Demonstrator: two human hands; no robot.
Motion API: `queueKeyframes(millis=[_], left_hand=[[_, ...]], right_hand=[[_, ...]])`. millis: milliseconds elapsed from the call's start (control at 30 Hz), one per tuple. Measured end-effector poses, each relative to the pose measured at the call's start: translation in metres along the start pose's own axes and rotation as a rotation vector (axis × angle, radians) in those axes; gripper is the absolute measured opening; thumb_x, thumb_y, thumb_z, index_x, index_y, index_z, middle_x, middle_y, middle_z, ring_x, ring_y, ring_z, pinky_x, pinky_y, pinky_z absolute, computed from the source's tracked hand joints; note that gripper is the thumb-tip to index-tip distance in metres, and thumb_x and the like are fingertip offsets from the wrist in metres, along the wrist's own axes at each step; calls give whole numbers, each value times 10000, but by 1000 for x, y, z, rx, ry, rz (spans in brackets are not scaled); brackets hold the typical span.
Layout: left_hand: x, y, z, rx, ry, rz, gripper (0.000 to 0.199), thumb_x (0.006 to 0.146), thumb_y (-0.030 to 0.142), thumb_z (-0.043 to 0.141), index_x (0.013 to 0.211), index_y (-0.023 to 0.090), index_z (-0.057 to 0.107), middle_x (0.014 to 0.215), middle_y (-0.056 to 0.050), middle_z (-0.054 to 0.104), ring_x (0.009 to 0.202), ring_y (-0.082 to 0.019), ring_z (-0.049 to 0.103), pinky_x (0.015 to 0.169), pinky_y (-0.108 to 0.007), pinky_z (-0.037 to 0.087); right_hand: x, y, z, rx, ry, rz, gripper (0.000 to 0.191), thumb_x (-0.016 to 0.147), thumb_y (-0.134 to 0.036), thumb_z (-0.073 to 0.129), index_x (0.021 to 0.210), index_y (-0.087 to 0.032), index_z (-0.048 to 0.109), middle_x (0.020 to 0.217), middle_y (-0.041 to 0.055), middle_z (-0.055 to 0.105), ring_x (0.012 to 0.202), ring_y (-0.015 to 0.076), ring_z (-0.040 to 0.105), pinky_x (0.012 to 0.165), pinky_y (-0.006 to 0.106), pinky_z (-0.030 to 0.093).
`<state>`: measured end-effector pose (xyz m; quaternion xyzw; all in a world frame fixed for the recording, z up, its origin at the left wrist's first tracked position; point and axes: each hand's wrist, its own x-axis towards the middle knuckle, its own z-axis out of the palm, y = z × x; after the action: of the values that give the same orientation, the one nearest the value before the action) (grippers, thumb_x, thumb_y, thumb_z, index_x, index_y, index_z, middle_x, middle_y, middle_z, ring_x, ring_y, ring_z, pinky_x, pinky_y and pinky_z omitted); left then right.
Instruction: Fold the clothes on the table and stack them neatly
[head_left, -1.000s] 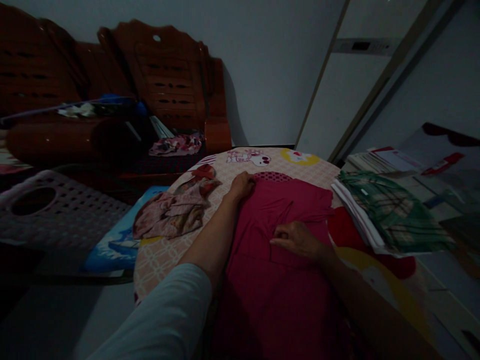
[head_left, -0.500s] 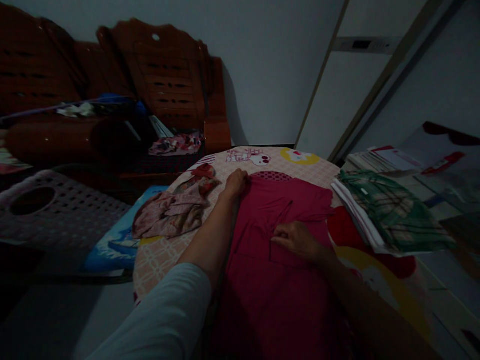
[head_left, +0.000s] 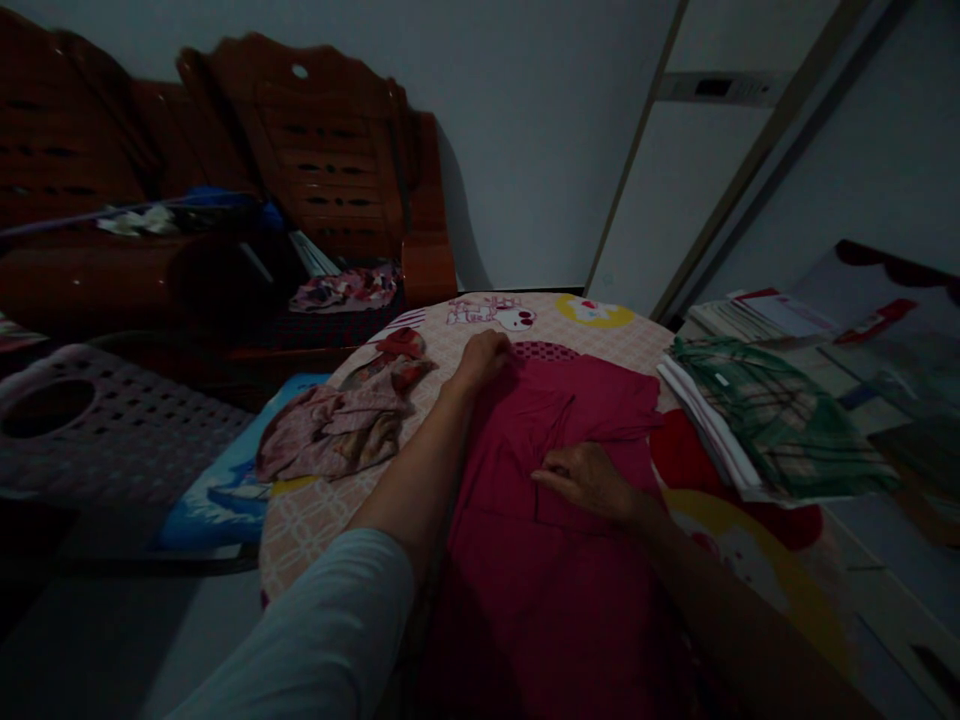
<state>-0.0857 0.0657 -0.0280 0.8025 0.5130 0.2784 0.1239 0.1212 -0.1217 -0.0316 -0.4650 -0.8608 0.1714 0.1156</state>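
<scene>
Magenta cloth garment (head_left: 555,580) is stretching from near the far edge of the round, pink-clothed table (head_left: 319,530) toward its near edge. Left hand (head_left: 484,360) is shifting slightly at the garment's far-left corner; right hand (head_left: 589,478), curled, is staying mid-garment, creases persisting. Grip, either hand: cannot tell.

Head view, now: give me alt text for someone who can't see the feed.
A magenta garment lies spread on a patterned tablecloth, the person's left hand at its far left corner and right hand at its wrinkled middle. A crumpled patterned cloth lies to the left, a green plaid cloth and folded white cloth to the right.
</scene>
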Motion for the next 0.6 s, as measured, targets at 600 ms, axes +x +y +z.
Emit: queueKeyframes(millis=[600], left_hand=[[-11, 65, 15, -338, -498, 319, 294, 813, 133, 600, 1061, 208, 739, 1082, -48, 743, 974, -170, 664, 885, -274, 488]], right_hand=[[-30, 55, -87, 263, 227, 281, 229, 852, -328, 567, 837, -157, 718, 711, 45, 694, 634, 162, 608, 589, 257, 431]])
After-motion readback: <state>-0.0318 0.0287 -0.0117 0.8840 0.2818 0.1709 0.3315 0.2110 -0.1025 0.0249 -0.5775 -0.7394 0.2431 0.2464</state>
